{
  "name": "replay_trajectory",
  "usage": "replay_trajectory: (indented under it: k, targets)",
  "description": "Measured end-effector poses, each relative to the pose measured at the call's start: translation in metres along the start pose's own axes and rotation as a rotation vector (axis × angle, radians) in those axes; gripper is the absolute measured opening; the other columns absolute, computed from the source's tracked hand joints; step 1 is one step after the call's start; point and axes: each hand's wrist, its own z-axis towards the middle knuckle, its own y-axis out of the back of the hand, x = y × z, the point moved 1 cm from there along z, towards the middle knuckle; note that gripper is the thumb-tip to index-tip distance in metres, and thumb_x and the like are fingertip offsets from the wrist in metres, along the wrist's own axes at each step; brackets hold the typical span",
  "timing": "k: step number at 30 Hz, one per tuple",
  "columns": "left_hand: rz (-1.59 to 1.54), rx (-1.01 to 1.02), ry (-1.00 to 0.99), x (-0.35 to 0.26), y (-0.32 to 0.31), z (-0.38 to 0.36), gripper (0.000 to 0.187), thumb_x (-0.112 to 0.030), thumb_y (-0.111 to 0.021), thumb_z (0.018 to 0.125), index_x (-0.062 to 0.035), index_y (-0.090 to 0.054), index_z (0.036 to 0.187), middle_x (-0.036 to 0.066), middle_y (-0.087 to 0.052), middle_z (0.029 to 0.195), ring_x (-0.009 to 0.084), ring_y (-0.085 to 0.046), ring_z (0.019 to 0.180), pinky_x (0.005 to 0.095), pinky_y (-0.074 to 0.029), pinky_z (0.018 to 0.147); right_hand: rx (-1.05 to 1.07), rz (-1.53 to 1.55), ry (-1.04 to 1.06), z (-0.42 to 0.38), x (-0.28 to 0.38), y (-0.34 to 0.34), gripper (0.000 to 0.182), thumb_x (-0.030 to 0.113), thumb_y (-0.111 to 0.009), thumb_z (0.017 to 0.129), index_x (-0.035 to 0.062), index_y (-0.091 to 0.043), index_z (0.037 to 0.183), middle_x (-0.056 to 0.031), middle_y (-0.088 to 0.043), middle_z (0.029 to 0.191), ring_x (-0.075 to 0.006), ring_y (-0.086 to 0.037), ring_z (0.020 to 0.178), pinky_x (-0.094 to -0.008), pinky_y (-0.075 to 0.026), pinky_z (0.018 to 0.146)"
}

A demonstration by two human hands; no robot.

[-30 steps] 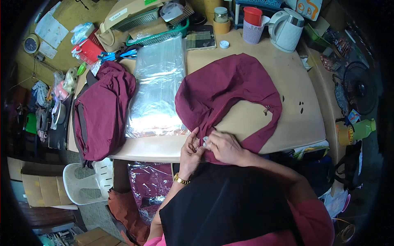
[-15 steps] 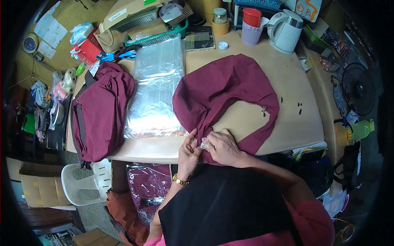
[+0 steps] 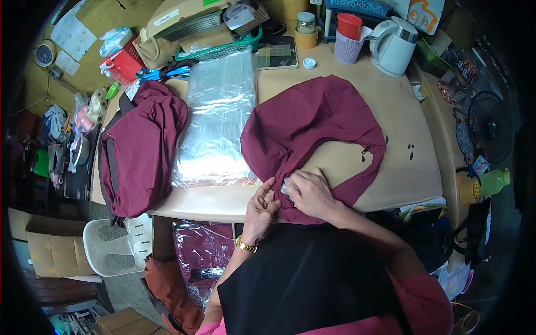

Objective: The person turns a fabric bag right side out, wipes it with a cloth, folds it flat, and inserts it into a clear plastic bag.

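Where bunched near the front edge of the table (image 3: 405, 178), touched by both hands: maroon bag (image 3: 312, 111), laid out in a curved loop with tabletop showing through the opening. Noted at the loop's right inner rim: small zipper pull (image 3: 365, 149). Seen on the left hand (image 3: 261, 209): fingers loosely bent, forefinger and thumb slightly apart, tips at the gathered fabric; cannot tell whether pinching a fold. Seen on the right hand (image 3: 312, 192): fingers curled nearly closed, with hold of a pale, crumpled scrap (image 3: 286, 188), pressed down against the cloth just beside the left fingertips; material of scrap unclear. Worn on left wrist: gold-coloured watch (image 3: 245, 244).

Farther out, to the left of the loop: stack of clear plastic sleeves (image 3: 215, 123), shiny, lying flat. Past that, second maroon bag (image 3: 142, 162), rumpled, dark strap along the outer side. To the right on the tabletop: dark oval marks (image 3: 411, 151). Along the back: green basket (image 3: 220, 51), dark notebook (image 3: 279, 56), white lid (image 3: 309, 63), glass jar (image 3: 306, 22), red cup (image 3: 349, 25) set in a lilac holder (image 3: 347, 51), pale kettle (image 3: 393, 47). Lower left, on the floor: white plastic chair (image 3: 114, 248). Far right: dark fan (image 3: 490, 124).
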Motion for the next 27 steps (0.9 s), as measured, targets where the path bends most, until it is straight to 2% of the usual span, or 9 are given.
replay_trajectory:
  k: [6, 9, 13, 15, 17, 19, 21, 25, 27]
  targets:
    - [0.000, -0.021, 0.013, 0.007, 0.010, 0.001, 0.063, 0.017, -0.056, 0.088, 0.0005, -0.044, 0.148, -0.006, -0.054, 0.097, 0.0008, -0.047, 0.083, 0.0152, -0.043, 0.078, -0.042, 0.035, 0.018, -0.005, 0.007, -0.011, 0.010, 0.011, -0.065, 0.088, 0.0055, -0.056, 0.090, -0.0104, -0.063, 0.084, -0.0317, -0.063, 0.081, -0.0456, -0.041, 0.078]
    - [0.280, -0.023, -0.067, 0.008, 0.026, 0.006, 0.063, 0.018, -0.055, 0.085, -0.0003, -0.047, 0.145, 0.004, -0.066, 0.122, 0.0101, -0.062, 0.110, 0.0236, -0.051, 0.090, 0.198, 0.072, -0.034, -0.015, 0.008, 0.018, 0.011, 0.011, -0.069, 0.084, 0.0063, -0.060, 0.088, -0.0096, -0.064, 0.089, -0.0299, -0.064, 0.088, -0.0450, -0.042, 0.081]
    - [1.159, -0.442, -0.772, -0.063, 0.010, -0.011, 0.051, 0.009, -0.058, 0.082, -0.0039, -0.059, 0.131, 0.016, -0.064, 0.121, 0.0293, -0.063, 0.111, 0.0397, -0.051, 0.091, -0.047, -0.376, 0.188, 0.011, 0.013, 0.091, 0.007, 0.013, -0.073, 0.077, 0.0076, -0.070, 0.080, -0.0095, -0.061, 0.103, -0.0309, -0.060, 0.103, -0.0460, -0.043, 0.085]
    - [1.209, -0.155, -0.832, -0.077, -0.008, -0.017, 0.035, -0.002, -0.066, 0.083, -0.0044, -0.067, 0.118, 0.018, -0.063, 0.120, 0.0368, -0.061, 0.110, 0.0462, -0.049, 0.092, -0.024, -0.436, 0.181, 0.020, -0.003, 0.095, 0.006, 0.010, -0.068, 0.078, 0.0071, -0.073, 0.080, -0.0144, -0.061, 0.110, -0.0355, -0.058, 0.110, -0.0484, -0.043, 0.090]
    - [1.119, 0.338, -0.528, -0.074, -0.043, -0.017, 0.038, -0.015, -0.072, 0.086, -0.0041, -0.065, 0.122, 0.018, -0.065, 0.114, 0.0360, -0.062, 0.106, 0.0461, -0.049, 0.092, 0.461, -0.527, 0.004, 0.028, -0.033, 0.078, 0.007, 0.012, -0.069, 0.078, 0.0058, -0.073, 0.081, -0.0147, -0.063, 0.114, -0.0334, -0.062, 0.104, -0.0475, -0.047, 0.086]
    - [1.269, 0.431, -0.556, -0.056, -0.064, -0.014, 0.045, -0.026, -0.074, 0.087, -0.0062, -0.064, 0.126, 0.017, -0.066, 0.109, 0.0358, -0.065, 0.100, 0.0448, -0.050, 0.089, 0.452, -0.426, -0.019, 0.044, -0.041, 0.063, 0.007, 0.011, -0.070, 0.080, 0.0040, -0.072, 0.081, -0.0145, -0.068, 0.107, -0.0328, -0.066, 0.091, -0.0484, -0.051, 0.079]
    - [1.258, 0.381, -0.736, -0.045, -0.064, -0.014, 0.040, -0.016, -0.069, 0.088, -0.0073, -0.063, 0.126, 0.016, -0.066, 0.104, 0.0355, -0.067, 0.092, 0.0434, -0.053, 0.082, 0.137, -0.123, -0.027, 0.059, -0.037, 0.054, 0.005, 0.008, -0.069, 0.084, 0.0029, -0.071, 0.084, -0.0119, -0.070, 0.090, -0.0276, -0.068, 0.072, -0.0448, -0.053, 0.068]
    - [1.329, 0.545, -0.539, -0.051, -0.051, -0.028, 0.034, -0.003, -0.062, 0.086, -0.0073, -0.067, 0.119, 0.015, -0.063, 0.097, 0.0328, -0.067, 0.089, 0.0433, -0.055, 0.077, -0.197, 0.364, -0.215, 0.090, -0.041, 0.027, 0.004, 0.006, -0.069, 0.088, 0.0015, -0.070, 0.088, -0.0082, -0.070, 0.084, -0.0163, -0.065, 0.063, -0.0342, -0.053, 0.059]
    - [1.312, 0.705, -0.606, -0.042, -0.043, -0.034, 0.025, 0.000, -0.059, 0.083, -0.0042, -0.069, 0.106, 0.012, -0.060, 0.090, 0.0313, -0.066, 0.083, 0.0395, -0.055, 0.072, -0.342, 1.018, -0.444, 0.106, -0.057, 0.012, 0.007, 0.008, -0.068, 0.094, 0.0011, -0.068, 0.094, -0.0001, -0.068, 0.080, -0.0039, -0.058, 0.061, -0.0204, -0.047, 0.057]
